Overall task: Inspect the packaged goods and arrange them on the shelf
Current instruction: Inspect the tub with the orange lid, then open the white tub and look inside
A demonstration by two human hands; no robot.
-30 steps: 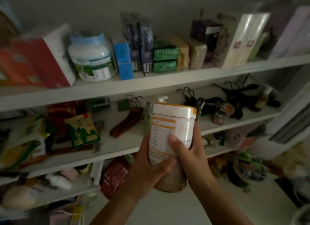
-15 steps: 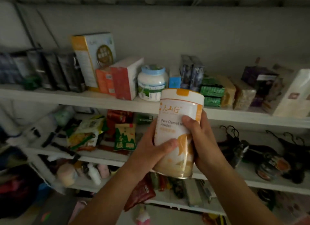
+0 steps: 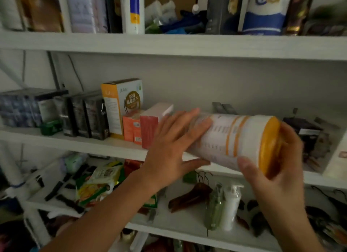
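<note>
Left hand (image 3: 169, 144) flat, fingers straight, steadying the base. Can (image 3: 234, 139), upright a moment ago, now turned sideways, lid rightward, held at the middle shelf's (image 3: 75, 142) front edge. Right hand (image 3: 277, 173) grips the lid end. Likely inspection continuing; not shelved yet.

canister (image 3: 234, 139); white, orange lid and bands; horizontal, lid to the right; in front of middle shelf (image 3: 84, 143)

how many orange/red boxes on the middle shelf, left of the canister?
3. Tall white-and-orange box at the back; small orange box in front of it; red box just right of that, by the left hand. The held canister could hide more.
</note>
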